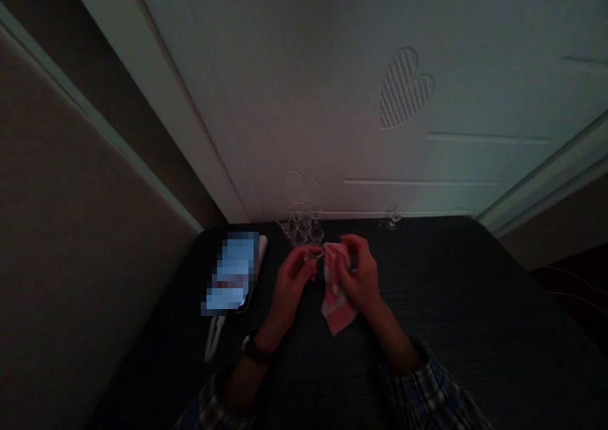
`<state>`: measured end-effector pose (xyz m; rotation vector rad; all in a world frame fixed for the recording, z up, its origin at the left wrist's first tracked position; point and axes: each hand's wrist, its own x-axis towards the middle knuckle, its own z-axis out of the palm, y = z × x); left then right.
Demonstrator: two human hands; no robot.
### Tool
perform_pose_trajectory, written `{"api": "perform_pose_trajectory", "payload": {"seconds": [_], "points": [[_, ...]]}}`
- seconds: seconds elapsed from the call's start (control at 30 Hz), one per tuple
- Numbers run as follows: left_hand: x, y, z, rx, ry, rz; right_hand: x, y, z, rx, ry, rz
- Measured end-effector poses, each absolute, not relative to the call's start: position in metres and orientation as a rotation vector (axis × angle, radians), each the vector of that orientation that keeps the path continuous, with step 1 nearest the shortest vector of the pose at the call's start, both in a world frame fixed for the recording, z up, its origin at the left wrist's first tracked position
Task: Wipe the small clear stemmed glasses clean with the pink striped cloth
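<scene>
My left hand (291,279) is closed on a small clear glass (313,252), its round rim turned up toward me. Beside it, my right hand (361,271) grips a pink and white cloth (339,313), whose lower end hangs down above the dark table. The cloth's upper edge comes close to the glass; whether they touch I cannot tell. Just behind my left hand stands a cluster of several small clear glasses (300,229). Another small clear glass (392,218) stands apart at the back, to the right. The dim light blurs the glasses' outlines.
A phone with a lit, pixelated screen (232,271) lies at the left, with a white cable or strap (215,338) below it. The dark table (441,303) meets a white panel (332,101) with raised hearts at its back edge. A wall (71,227) rises on the left.
</scene>
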<state>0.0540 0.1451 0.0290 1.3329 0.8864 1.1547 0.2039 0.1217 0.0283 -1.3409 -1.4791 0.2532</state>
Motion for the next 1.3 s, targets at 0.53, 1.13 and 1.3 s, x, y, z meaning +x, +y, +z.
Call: {"api": "perform_pose_trajectory", "payload": {"seconds": [0.53, 1.13, 1.3], "points": [[0.0581, 0.1424, 0.0275, 1.427, 0.943, 1.006, 0.2024, 0.1183, 0.0288, -1.258, -1.516, 0.284], [0.0536, 0.1427, 0.0255, 1.631, 1.092, 1.085, 0.2032, 0.1217, 0.0333, -1.284, -1.622, 0.317], [0.0539, 0.1420, 0.0248, 1.651, 1.110, 1.124, 0.2040, 0.1219, 0.0331, -1.316, -1.690, 0.315]]}}
